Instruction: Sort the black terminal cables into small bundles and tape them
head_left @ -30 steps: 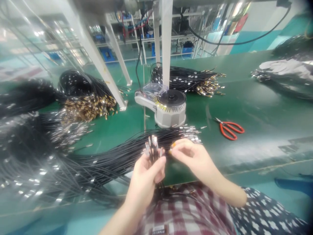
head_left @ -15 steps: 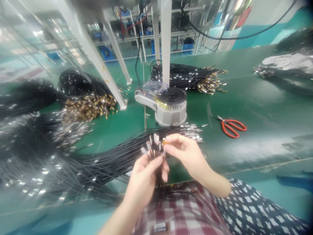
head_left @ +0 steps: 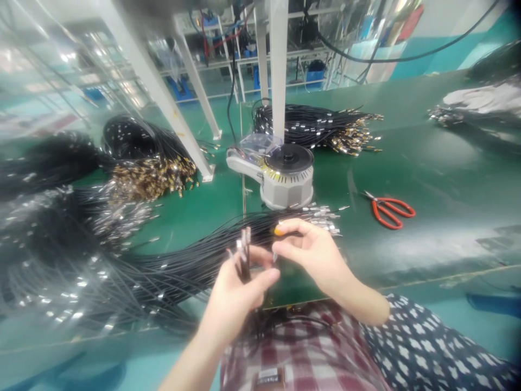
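Observation:
My left hand (head_left: 240,288) is closed around a small bunch of black cables (head_left: 244,260), with their silver plug ends sticking up past the fingers. Facing it, my right hand (head_left: 311,252) is bent into a pinch, its thumb at a single silver cable end (head_left: 275,256) near the left fingertips. A small orange-yellow piece (head_left: 278,231) shows at the right index fingertip; I cannot tell whether it is worn or held. Behind both hands, a long bundle of black cables (head_left: 195,247) lies across the bench, silver ends pointing right.
A round tape dispenser (head_left: 287,187) stands beyond my hands beside white posts (head_left: 278,70). Red-handled pliers (head_left: 391,212) lie on the green bench (head_left: 427,179) at right. More cable bundles with gold ends (head_left: 154,176) lie left, another (head_left: 317,127) at the back.
The cable bunch in my left hand has tilted left, its ends closer together, and the left thumb has shifted right. My right hand stays close by, its index finger and thumb farther apart.

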A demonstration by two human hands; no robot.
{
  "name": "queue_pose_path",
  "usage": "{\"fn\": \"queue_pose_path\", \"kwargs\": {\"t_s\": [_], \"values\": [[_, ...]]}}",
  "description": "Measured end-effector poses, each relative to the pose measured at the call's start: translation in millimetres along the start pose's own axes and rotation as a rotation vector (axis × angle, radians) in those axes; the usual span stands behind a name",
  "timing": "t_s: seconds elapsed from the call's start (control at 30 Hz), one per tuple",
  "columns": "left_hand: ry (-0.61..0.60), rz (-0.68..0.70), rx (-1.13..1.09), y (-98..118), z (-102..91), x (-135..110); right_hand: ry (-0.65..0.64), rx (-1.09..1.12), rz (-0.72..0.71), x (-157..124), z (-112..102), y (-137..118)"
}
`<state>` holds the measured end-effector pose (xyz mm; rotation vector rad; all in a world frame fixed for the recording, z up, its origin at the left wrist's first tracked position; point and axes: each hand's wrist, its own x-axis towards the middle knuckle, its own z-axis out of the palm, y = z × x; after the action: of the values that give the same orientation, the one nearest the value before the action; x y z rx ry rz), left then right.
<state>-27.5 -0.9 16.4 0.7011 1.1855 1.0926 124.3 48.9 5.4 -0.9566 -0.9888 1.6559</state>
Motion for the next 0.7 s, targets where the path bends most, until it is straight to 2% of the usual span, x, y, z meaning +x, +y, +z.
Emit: {"fn": "queue_pose_path", "kwargs": {"t_s": [0.23,0.4,0.7], "values": [[0.064,0.03,-0.104,-10,4.2,5,0.038,-0.091,-0.104,-5,-10,-4],[0.083,0.09,-0.15,-10,6.7,2,-0.057,-0.271,-0.056,-11,-10,2],[0.073,0.091,-0.177,-14,8.2,0,-0.115,-0.305,-0.087,-9,-3,3]]}}
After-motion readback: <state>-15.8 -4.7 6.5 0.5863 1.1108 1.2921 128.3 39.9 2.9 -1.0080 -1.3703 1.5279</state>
